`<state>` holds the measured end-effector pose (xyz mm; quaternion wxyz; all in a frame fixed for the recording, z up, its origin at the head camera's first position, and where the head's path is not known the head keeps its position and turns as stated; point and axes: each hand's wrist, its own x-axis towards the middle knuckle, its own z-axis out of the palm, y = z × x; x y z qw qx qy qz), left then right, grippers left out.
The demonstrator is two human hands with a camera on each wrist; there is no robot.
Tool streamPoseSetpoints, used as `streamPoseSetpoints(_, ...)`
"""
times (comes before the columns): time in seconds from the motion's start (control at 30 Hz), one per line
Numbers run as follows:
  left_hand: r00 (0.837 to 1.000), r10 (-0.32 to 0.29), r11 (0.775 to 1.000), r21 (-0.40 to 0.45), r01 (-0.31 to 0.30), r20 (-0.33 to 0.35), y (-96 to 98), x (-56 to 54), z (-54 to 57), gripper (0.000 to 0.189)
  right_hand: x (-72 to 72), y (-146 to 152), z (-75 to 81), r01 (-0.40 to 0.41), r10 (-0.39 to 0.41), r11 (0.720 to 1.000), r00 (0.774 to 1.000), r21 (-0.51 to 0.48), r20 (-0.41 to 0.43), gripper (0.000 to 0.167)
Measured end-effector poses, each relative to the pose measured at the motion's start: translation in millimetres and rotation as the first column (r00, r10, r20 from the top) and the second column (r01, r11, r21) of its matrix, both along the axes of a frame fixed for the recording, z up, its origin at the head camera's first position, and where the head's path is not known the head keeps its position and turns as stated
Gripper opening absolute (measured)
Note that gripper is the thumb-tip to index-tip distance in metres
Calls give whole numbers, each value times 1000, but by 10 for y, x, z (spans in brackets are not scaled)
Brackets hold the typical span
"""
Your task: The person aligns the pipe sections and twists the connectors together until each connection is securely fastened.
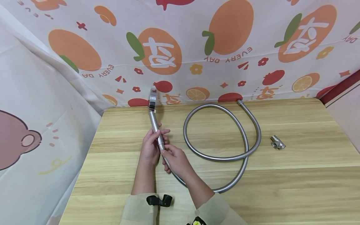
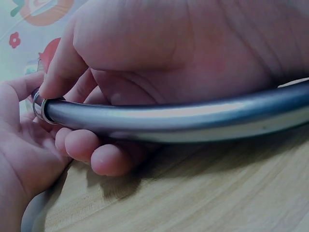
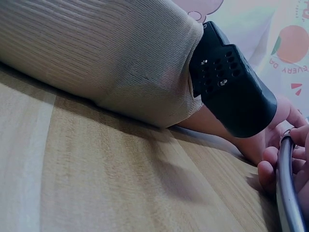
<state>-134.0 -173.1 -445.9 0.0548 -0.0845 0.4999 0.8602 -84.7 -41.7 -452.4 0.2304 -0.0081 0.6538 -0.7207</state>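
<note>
A chrome handheld shower head (image 1: 152, 100) points toward the back edge of the table. My left hand (image 1: 150, 150) grips its handle (image 1: 154, 121) near the lower end, thumb across the front and fingers behind. Just below, my right hand (image 1: 178, 161) pinches the end of a grey metal shower hose (image 1: 215, 159) where it meets the handle. In the left wrist view, the right thumb lies against the ringed collar (image 2: 46, 110) of the hose, its other fingers curled underneath. The left palm (image 2: 29, 159) is beside that joint.
The hose loops over the wooden table (image 1: 303, 187), its free end nut (image 1: 240, 102) at the back edge. A small chrome tee-shaped fitting (image 1: 277, 142) lies to the right. A fruit-patterned curtain (image 1: 194, 40) hangs behind. A black wrist camera (image 3: 234, 82) sits on the left sleeve.
</note>
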Motion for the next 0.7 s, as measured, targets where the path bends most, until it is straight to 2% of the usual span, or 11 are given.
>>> streamPoseSetpoints(0.2, 1000, -1, 1000, -14, 1, -8, 6, 8, 6, 48, -14, -13, -33, 16, -16, 1000, 1000, -5, -3, 32)
streamPoseSetpoints(0.43, 1000, -5, 1000, -26, 4, -12, 26, 17, 24, 48, -6, -4, -36, 25, -25, 1000, 998, 8, -49, 42)
streamPoseSetpoints(0.7, 1000, -6, 1000, -29, 6, -1, 11, 11, -1, 48, -7, 4, -36, 14, -14, 1000, 998, 10, -62, 34)
